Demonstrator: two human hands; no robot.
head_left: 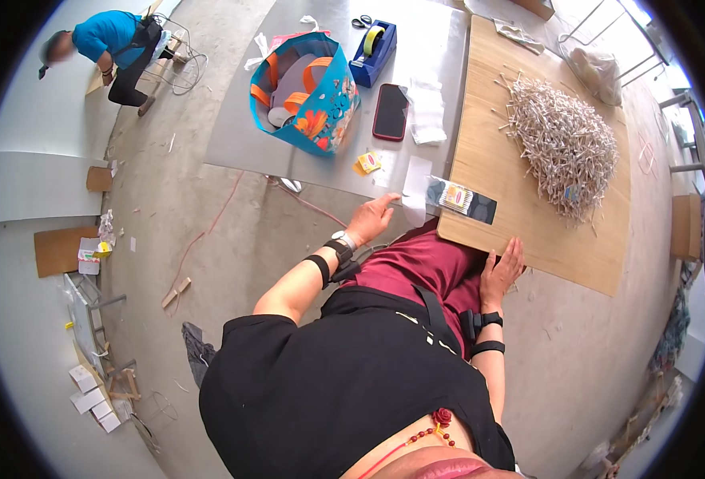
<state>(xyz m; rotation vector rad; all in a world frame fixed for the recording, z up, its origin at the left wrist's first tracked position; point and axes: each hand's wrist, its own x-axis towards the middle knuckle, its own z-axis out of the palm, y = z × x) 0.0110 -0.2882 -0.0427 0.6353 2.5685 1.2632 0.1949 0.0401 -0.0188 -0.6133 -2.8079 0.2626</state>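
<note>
My left hand (372, 219) is at the metal table's front edge, index finger stretched out and its tip by a white paper strip (415, 190). I see nothing held in it. Right of the strip lies a clear packet of cotton swabs (455, 195) with a yellow-and-red label and a dark end, partly on the wooden board (488, 104). My right hand (502, 275) rests open against the board's near edge, fingers extended. Farther back on the board is a large heap of loose cotton swabs (564, 148).
On the metal table (240, 136) stand a blue flowered bag (332, 112), a blue tape dispenser (375, 56), a phone (391, 112), clear plastic sleeves (427, 112), small yellow cards (367, 163) and black scissors (361, 21). Another person (121, 48) bends at the far left.
</note>
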